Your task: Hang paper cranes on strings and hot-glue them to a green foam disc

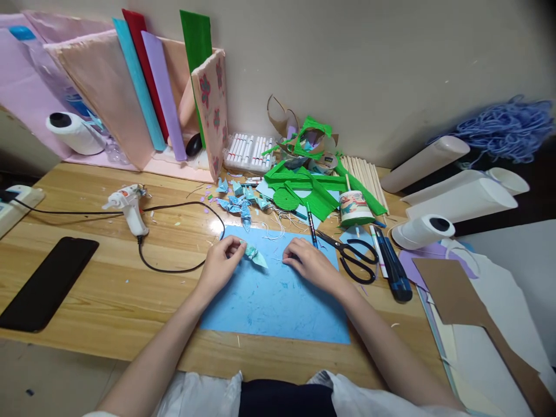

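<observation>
My left hand (222,260) pinches a small folded pale-blue paper piece (256,255) that rests on a blue paper sheet (278,301) in front of me. My right hand (306,262) lies on the sheet just to the right of the piece, fingers curled down, apart from it. What its fingertips press is too small to tell. More small folded blue paper pieces (238,202) lie in a heap behind the sheet.
A white glue gun (129,205) with a black cord stands at left, a black phone (46,281) nearer the edge. Black scissors (354,255), pens, a patterned cup (354,208), green paper scraps (308,188), wooden sticks, paper rolls and brown card lie at right.
</observation>
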Motion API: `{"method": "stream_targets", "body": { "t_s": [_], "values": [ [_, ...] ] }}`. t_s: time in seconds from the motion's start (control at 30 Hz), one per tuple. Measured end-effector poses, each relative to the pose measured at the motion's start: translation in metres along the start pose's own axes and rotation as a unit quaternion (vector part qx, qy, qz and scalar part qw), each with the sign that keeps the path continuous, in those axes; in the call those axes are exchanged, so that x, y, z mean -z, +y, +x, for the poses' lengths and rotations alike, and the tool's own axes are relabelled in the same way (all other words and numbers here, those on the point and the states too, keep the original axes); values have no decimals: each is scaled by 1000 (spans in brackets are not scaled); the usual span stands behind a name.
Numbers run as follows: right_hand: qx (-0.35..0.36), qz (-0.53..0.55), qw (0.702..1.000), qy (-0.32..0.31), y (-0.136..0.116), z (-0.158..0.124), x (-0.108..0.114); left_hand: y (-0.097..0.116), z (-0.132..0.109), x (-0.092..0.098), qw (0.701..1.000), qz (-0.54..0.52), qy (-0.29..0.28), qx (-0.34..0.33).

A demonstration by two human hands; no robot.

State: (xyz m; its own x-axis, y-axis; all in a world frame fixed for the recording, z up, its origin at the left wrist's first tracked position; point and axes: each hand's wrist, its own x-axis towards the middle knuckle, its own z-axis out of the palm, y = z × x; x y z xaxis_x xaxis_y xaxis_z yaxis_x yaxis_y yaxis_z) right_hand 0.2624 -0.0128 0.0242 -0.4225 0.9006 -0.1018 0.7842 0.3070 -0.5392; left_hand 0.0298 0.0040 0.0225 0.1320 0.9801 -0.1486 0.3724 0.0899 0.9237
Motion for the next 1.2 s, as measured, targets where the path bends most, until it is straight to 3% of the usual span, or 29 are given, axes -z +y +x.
{"method": "stream_targets", "body": {
  "t_s": [0.1,0.23,0.33,0.5,0.87,1.2],
  "values": [
    [15,4,1000,18,-1,1,-3,1,-1,-2,1000,7,-3,0],
    [22,116,990,78,-11,2,-3,1,-3,-6,1000,17,-13,5],
    [66,183,974,117,-23,2,-7,0,-4,-8,1000,24,-10,12],
    [101,205,960,162,-31,1,-19,0,-5,-11,999,27,-3,23],
    [100,163,962,194,-27,4,-28,-1,-7,-12,999,25,-9,21],
    [77,143,972,170,-27,6,-29,-3,-7,-13,999,24,-14,22]
  ]
}}
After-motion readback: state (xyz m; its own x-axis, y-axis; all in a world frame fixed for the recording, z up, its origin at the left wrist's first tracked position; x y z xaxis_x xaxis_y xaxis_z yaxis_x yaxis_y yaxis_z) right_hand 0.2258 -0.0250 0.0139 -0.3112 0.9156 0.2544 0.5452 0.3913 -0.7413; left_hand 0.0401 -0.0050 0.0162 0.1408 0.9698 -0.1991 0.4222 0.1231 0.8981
